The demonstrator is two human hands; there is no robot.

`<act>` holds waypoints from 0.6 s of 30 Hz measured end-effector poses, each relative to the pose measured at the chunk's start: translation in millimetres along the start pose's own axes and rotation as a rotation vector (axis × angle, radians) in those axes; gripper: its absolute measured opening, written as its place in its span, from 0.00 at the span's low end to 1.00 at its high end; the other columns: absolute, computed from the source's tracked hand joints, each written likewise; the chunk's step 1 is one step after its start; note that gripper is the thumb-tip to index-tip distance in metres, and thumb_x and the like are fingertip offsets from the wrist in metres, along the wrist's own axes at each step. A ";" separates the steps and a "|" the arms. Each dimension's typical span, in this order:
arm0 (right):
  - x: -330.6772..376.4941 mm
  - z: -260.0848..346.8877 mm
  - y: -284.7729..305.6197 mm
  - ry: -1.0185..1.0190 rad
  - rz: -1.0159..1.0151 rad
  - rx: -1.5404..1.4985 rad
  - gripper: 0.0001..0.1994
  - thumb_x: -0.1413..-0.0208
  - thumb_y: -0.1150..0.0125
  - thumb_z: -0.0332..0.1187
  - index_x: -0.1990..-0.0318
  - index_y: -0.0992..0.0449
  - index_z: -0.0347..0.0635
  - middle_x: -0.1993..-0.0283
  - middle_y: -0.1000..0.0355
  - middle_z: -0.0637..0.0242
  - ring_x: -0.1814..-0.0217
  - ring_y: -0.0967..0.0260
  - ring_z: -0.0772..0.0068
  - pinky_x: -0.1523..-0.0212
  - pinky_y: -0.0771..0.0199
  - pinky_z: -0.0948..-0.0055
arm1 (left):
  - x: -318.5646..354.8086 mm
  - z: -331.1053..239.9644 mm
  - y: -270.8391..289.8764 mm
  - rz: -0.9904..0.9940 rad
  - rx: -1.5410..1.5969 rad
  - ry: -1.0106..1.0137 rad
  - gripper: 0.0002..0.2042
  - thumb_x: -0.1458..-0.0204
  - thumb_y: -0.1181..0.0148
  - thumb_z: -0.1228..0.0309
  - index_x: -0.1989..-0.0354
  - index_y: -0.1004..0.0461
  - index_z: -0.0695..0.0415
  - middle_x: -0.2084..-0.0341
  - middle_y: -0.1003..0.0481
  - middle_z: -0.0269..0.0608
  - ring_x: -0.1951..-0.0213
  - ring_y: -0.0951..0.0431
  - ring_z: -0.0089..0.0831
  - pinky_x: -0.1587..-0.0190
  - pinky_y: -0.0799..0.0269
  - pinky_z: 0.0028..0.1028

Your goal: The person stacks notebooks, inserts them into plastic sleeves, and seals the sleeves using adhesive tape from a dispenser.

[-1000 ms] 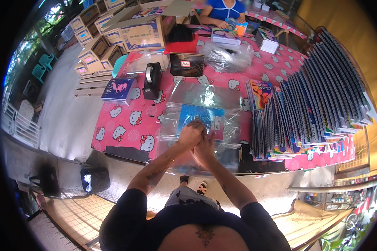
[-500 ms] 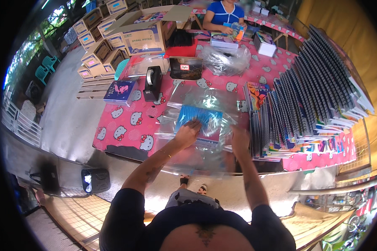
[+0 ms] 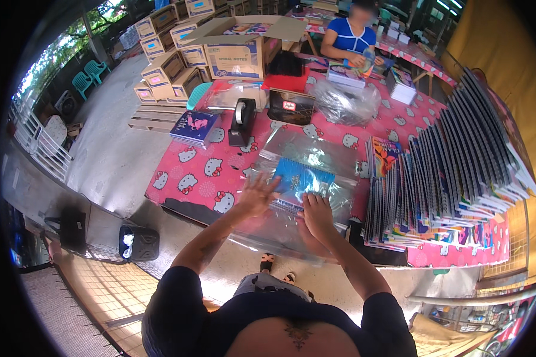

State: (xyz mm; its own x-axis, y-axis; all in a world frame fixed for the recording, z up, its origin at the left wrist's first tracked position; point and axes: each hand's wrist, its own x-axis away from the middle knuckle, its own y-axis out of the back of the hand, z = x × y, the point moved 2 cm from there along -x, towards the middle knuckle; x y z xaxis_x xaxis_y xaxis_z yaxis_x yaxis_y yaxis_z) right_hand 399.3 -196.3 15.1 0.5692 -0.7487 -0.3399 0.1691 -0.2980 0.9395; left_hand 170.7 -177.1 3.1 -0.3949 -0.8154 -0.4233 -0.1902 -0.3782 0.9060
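Note:
A blue spiral notebook (image 3: 307, 178) lies on clear plastic sheeting (image 3: 298, 146) spread over the table, with a shiny layer of it across the notebook's near part. My left hand (image 3: 258, 195) is open, fingers spread, over the plastic at the notebook's left edge. Just right of it, my right hand (image 3: 317, 213) rests palm down near the notebook's lower edge, its fingers extended over the plastic. The near edge of the sheeting hangs past the table edge. Glare hides parts of the cover.
Rows of spiral notebooks (image 3: 446, 172) stand at the right. A black tape dispenser (image 3: 242, 124), a stack of purple notebooks (image 3: 195, 129) and a dark box (image 3: 290, 107) lie left and beyond. Crumpled plastic (image 3: 346, 102) and an open carton (image 3: 238, 58) are farther back. A person (image 3: 349, 38) works across the table.
My right hand has moved left from the plastic's right side to the notebook's lower edge. My left hand has slid off the notebook's middle to its left edge. The view has shifted.

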 end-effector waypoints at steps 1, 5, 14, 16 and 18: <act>-3.2 2.7 0.8 0.005 0.016 -0.013 0.31 0.53 0.34 0.46 0.45 0.30 0.34 0.52 0.33 0.64 0.50 0.35 0.65 0.48 0.36 0.65 | 13.1 31.0 -15.5 0.048 -0.063 0.157 0.28 0.36 0.56 0.51 0.36 0.35 0.59 0.36 0.36 0.55 0.38 0.33 0.51 0.36 0.39 0.43; 0.9 0.2 -1.4 -0.029 0.031 -0.073 0.31 0.54 0.33 0.46 0.45 0.30 0.35 0.50 0.32 0.64 0.48 0.35 0.64 0.46 0.36 0.64 | -30.0 159.3 -35.2 -0.269 0.448 0.707 0.22 0.41 0.44 0.60 0.43 0.28 0.60 0.48 0.29 0.61 0.47 0.27 0.54 0.45 0.30 0.41; -1.6 7.2 0.5 -0.090 -0.005 -0.100 0.30 0.56 0.31 0.44 0.46 0.29 0.38 0.49 0.31 0.63 0.47 0.32 0.63 0.47 0.32 0.62 | -80.4 240.7 -38.5 -0.318 1.276 0.958 0.11 0.52 0.33 0.63 0.69 0.19 0.59 0.84 0.29 0.33 0.84 0.35 0.19 0.81 0.33 0.22; 1.9 6.4 0.0 -0.116 0.009 -0.115 0.30 0.56 0.32 0.43 0.46 0.29 0.38 0.49 0.31 0.63 0.47 0.32 0.63 0.47 0.32 0.62 | -54.1 227.1 -59.4 -0.340 1.565 0.948 0.10 0.52 0.34 0.64 0.70 0.19 0.60 0.82 0.27 0.34 0.83 0.31 0.20 0.79 0.30 0.22; -2.7 7.3 6.2 -0.106 0.014 -0.127 0.30 0.55 0.32 0.43 0.46 0.29 0.38 0.49 0.31 0.63 0.47 0.32 0.63 0.47 0.32 0.62 | -36.2 231.7 -75.8 -0.396 1.493 0.987 0.10 0.52 0.35 0.64 0.72 0.20 0.60 0.80 0.24 0.37 0.81 0.27 0.22 0.77 0.27 0.25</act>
State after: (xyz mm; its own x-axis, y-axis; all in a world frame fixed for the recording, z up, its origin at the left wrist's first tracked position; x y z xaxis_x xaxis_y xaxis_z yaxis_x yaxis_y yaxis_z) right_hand 392.9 -200.3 21.5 0.4851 -0.8127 -0.3226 0.2655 -0.2146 0.9399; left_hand -8.9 -17.4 -51.6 0.3735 -0.9249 0.0717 -0.8962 -0.3797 -0.2297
